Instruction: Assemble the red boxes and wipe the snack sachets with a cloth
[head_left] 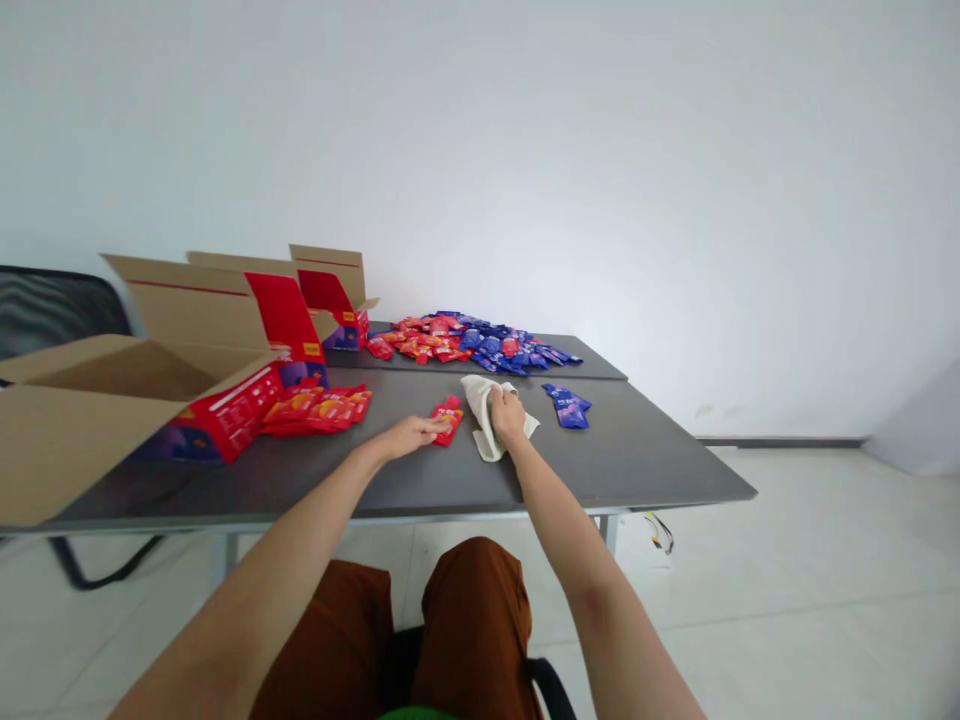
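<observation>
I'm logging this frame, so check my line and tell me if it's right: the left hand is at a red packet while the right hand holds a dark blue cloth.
The colour is wrong: the head view shows an off-white cloth. The left hand is at a red packet, and the right hand holds the cloth.
</observation>
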